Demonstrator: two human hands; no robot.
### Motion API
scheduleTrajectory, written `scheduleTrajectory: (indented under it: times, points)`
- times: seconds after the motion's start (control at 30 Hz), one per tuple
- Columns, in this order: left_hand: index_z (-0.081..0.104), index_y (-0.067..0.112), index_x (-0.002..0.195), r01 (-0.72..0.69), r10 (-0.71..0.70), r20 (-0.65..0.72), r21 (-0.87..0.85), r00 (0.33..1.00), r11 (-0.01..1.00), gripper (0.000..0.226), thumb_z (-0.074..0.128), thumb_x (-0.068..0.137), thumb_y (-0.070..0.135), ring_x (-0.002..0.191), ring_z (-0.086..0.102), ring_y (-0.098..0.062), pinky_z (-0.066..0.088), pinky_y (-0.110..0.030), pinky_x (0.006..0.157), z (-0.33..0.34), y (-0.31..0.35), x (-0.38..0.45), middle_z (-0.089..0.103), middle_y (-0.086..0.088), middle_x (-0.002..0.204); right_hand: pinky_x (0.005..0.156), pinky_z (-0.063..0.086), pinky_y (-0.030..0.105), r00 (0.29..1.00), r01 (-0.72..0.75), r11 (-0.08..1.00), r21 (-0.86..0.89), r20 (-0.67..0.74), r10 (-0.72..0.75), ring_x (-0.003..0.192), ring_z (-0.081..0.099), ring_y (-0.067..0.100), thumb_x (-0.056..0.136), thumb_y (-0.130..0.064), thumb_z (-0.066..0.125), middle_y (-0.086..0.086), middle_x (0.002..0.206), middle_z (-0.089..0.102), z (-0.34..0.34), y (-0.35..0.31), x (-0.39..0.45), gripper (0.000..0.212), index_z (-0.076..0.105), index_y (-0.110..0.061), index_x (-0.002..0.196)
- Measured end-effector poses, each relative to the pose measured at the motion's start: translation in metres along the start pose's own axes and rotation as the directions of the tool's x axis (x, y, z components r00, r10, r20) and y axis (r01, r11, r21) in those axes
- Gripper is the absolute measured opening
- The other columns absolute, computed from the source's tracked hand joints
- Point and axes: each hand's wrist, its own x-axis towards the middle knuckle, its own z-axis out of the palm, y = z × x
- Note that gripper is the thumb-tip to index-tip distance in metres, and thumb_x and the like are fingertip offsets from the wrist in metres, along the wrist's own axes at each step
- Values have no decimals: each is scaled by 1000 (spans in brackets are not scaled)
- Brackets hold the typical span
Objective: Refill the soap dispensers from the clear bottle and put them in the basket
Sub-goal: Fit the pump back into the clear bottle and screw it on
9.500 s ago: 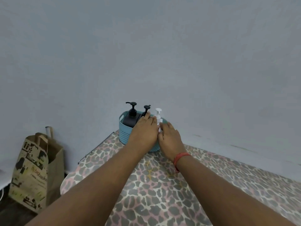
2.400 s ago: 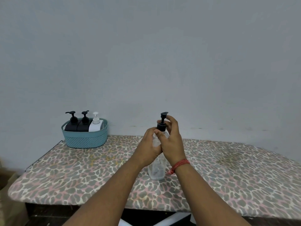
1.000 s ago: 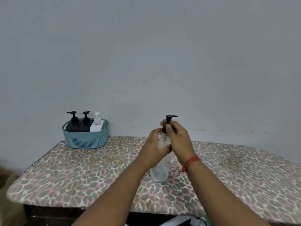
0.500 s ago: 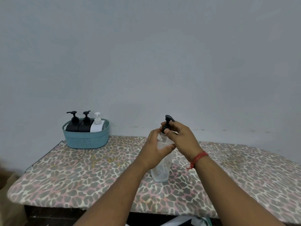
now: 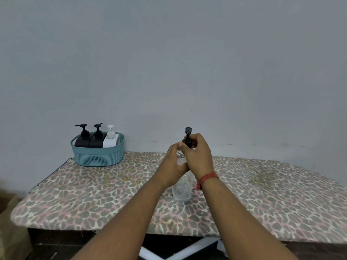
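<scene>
A clear bottle [image 5: 181, 192] stands upright on the leopard-print board [image 5: 93, 194], near its middle. My left hand [image 5: 173, 166] grips the bottle's upper body. My right hand [image 5: 199, 154] pinches the collar of its black pump top [image 5: 187, 136], whose nozzle faces the camera. At the back left, a teal basket [image 5: 98, 156] holds two black dispensers [image 5: 83, 139] [image 5: 96, 139] and a white dispenser [image 5: 111, 138], all upright in a row.
A grey wall rises right behind the board. A thin metal rail [image 5: 50, 174] runs along the board's left end. White crossed legs [image 5: 180, 250] show under the front edge. A brown paper bag [image 5: 11, 231] stands on the floor at the left.
My hands left the basket and took the clear bottle at the board's middle. Over the last second my right hand has turned the pump top, so its nozzle swung from pointing right to facing me.
</scene>
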Motion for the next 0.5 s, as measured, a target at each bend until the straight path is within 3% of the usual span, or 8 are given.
scheduleTrajectory:
  times: [0.1,0.13,0.2,0.3,0.4,0.5]
  points:
    - [18,42,154,63,-63,71,0,995,998,83,70,91,48,139,39,-6,41,-21,97,4,-7,-14,34,12,154,97,43,19,999,15,990,140,35,-20,119,54,-3,98,-37,58,-13,130,59,-10,12,-23,39,53,-26,135]
    - [6,40,159,100,-98,90,-13,991,995,96,69,88,54,145,32,-8,41,-23,101,7,-16,-22,28,10,160,100,41,19,999,-5,986,166,42,-2,124,51,-2,97,-44,53,-15,137,54,-16,19,-31,46,47,-30,141]
    - [-1,44,158,146,-142,108,-35,984,989,99,68,88,55,148,25,-7,36,-28,112,14,-34,-42,22,11,164,101,39,24,995,-85,985,150,65,76,129,46,5,97,-50,48,-14,144,46,-27,37,-43,53,37,-35,147]
    - [4,57,148,155,-149,86,-71,985,985,85,68,93,43,139,30,5,32,-16,108,17,-49,-58,31,24,150,93,49,26,968,-168,986,-19,184,168,123,55,9,101,-40,51,-9,143,50,-38,71,-56,45,39,-37,144]
    - [15,55,152,139,-132,98,-63,986,988,81,69,93,46,145,33,-2,34,-29,117,10,-59,-49,31,20,159,83,54,17,916,-169,976,-134,344,206,108,64,1,100,-18,57,-10,135,59,-35,95,-65,44,44,-35,140]
    - [24,66,143,113,-110,103,-24,989,993,70,67,97,35,142,41,-3,40,-32,116,-5,-70,-40,41,17,156,85,56,22,924,-118,973,-199,337,181,100,66,-3,95,-6,61,-12,121,66,-18,104,-61,50,48,-43,126]
